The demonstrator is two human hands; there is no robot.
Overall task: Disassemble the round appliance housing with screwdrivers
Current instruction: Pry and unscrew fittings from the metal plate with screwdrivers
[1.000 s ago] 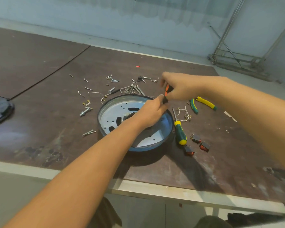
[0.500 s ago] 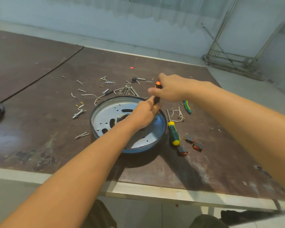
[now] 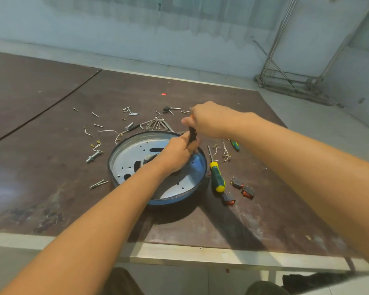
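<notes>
The round metal housing (image 3: 136, 154) lies open side up in the middle of the brown table, showing a pale perforated plate inside a dark rim. My right hand (image 3: 209, 120) grips the orange and black handle of a screwdriver (image 3: 192, 134) that stands nearly upright over the housing's far right part. My left hand (image 3: 177, 154) reaches into the housing and its fingers curl round the lower black part of the same screwdriver. The tip is hidden behind my left hand.
A green and yellow screwdriver (image 3: 216, 175) lies right of the housing, with three small red switches (image 3: 242, 189) beside it. Green-handled pliers (image 3: 234, 145) and wire bits lie further back. Loose screws, bolts and hex keys (image 3: 156, 124) are scattered behind and left. The table's front edge (image 3: 179, 254) is near.
My right hand has turned on the screwdriver handle and lowered a little toward my left hand. The camera shifted, so the whole scene sits differently in the view.
</notes>
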